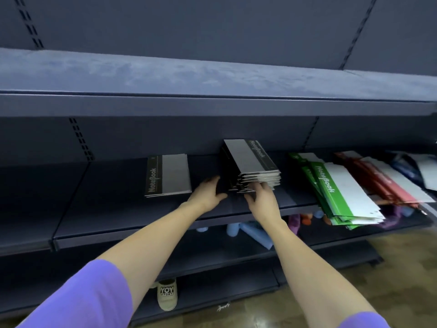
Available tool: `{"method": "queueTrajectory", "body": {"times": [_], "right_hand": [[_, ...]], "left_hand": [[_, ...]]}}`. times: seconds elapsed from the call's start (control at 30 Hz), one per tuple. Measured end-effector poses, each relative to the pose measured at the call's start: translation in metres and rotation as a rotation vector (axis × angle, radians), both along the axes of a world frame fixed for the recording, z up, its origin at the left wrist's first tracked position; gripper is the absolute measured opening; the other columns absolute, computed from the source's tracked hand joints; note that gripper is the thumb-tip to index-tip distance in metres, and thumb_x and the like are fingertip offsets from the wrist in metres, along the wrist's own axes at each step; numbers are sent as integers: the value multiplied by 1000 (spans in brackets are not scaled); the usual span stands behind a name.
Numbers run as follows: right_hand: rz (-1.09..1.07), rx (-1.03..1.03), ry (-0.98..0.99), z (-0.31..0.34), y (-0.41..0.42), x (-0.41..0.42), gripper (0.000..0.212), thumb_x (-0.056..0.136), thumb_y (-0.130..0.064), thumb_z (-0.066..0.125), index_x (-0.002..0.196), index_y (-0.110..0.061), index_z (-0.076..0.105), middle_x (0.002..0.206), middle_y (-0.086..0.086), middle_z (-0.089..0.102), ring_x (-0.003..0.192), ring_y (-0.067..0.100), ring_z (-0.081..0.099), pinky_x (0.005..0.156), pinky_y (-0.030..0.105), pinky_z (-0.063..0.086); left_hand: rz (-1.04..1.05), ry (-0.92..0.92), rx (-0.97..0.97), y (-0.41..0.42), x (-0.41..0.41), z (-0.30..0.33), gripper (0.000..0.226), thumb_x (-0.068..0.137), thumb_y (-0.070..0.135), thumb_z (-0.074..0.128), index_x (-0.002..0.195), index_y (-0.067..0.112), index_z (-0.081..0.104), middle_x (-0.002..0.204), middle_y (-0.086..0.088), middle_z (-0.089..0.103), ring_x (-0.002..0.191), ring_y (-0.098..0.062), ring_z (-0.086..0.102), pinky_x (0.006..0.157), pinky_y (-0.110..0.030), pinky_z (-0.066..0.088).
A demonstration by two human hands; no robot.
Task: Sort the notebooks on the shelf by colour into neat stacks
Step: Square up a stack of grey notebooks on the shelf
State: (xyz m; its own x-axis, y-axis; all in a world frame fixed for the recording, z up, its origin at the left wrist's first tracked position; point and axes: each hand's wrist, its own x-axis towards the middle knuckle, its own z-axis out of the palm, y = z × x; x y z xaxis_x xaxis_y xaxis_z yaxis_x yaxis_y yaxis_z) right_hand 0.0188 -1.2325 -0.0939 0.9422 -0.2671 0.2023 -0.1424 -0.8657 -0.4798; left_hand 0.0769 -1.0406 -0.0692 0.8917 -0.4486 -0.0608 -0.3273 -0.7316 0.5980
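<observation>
At shelf (132,223) front edge, mid-span: right hand (261,200) grips near end of black notebook stack (253,165), fingers tucked under lowest covers; left hand (208,194) beside stack's left side, fingers spread and relaxed, holding nothing. Smaller black notebook pile (168,175) lies flat left of hands. Toward shelf's right end, green notebooks (335,190) fan over front edge; red notebooks (378,179) slump beyond them.
</observation>
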Motion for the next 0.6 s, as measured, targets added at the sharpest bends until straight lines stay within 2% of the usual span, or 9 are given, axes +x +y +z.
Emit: {"method": "queueTrajectory", "body": {"times": [0.07,0.23,0.43,0.5,0.6], "right_hand": [[-35,26,31,1,-21,-1,41,91,-22,68,128,-7,58,125,17,53,113,39,52,93,45,46],[-148,178,39,5,-62,12,68,87,-29,76,137,2,42,133,22,43,120,41,46,97,45,44],[-121,453,77,4,-85,28,96,81,-31,82,151,-2,23,146,24,33,126,41,48,99,41,44],[-115,513,57,3,-87,32,99,80,-30,83,153,-3,22,148,22,33,128,39,47,101,40,43],[-85,549,42,4,-89,35,93,79,-31,84,150,-6,30,145,19,39,127,34,48,100,36,43]], "left_hand": [[59,42,-50,-20,-2,-1,78,95,35,64,157,12,21,158,-11,31,142,-29,35,113,-33,32],[156,50,-163,-63,-3,-5,76,85,28,77,148,15,36,145,-9,45,132,-28,45,103,-32,39],[310,28,-224,-97,-8,-12,78,79,30,82,144,14,42,142,-8,47,132,-28,43,105,-36,41],[376,14,-243,-109,-10,-12,77,78,29,82,143,13,43,141,-10,47,131,-29,44,106,-39,42],[418,-28,-227,-123,-14,-11,76,78,28,83,142,12,44,139,-11,49,129,-30,45,104,-39,43]]}}
